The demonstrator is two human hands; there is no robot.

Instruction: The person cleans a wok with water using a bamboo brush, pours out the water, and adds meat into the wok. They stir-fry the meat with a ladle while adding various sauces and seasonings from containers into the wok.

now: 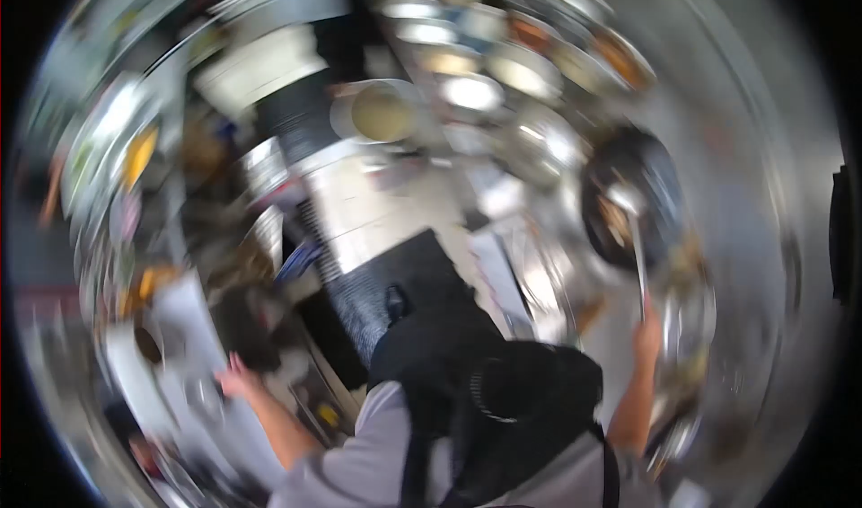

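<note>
Although blur smears much of the view, we can see our right hand (647,333) closed around the handle end of a long-handled ladle (638,249). Its pale bowl sits inside a dark wok (663,171), just beside some light-brown food (615,223). The wok stands on the right-hand steel surface (620,360), set in from the edge facing the aisle; round metal bowls (523,70) crowd toward that surface's far end. Our left hand (237,378) reaches out by the aisle-side edge of the pale left-hand surface (186,315), fingers apparently spread and nothing visible in them; we cannot tell whether it touches anything.

We judge the ladle to be stiff and fairly light, though its long handle makes a loaded bowl feel heavier; the end away from the wok is the place to hold. The wok looks heavy, probably hot, and likely slick inside.
</note>
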